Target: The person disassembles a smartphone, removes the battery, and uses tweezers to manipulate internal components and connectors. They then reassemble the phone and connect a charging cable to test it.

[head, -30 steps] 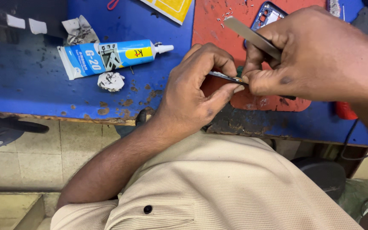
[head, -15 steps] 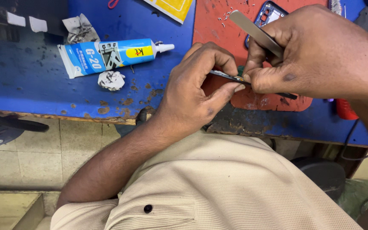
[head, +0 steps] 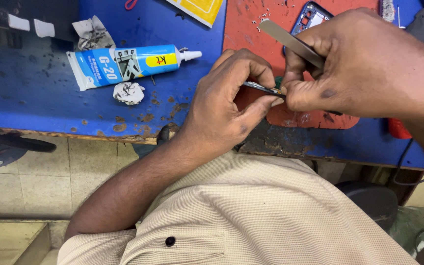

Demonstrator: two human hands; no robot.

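My left hand (head: 224,105) pinches a small thin dark flat part (head: 261,88) between thumb and fingers, just above the near edge of the blue bench (head: 35,98). My right hand (head: 364,64) grips metal tweezers (head: 290,43); their upper end sticks out past my fingers and their tips meet the small part, hidden under my fingertips. Both hands touch at the part, over a worn red mat (head: 251,24).
A blue and white glue tube (head: 128,64) lies on the bench to the left, with crumpled paper bits (head: 128,92) beside it. A blue phone frame (head: 312,14) rests on the mat behind my right hand. A yellow card (head: 197,7) lies at the top edge.
The hands hold nearly the same pose. The tweezers have shifted a little in my right hand's grip.
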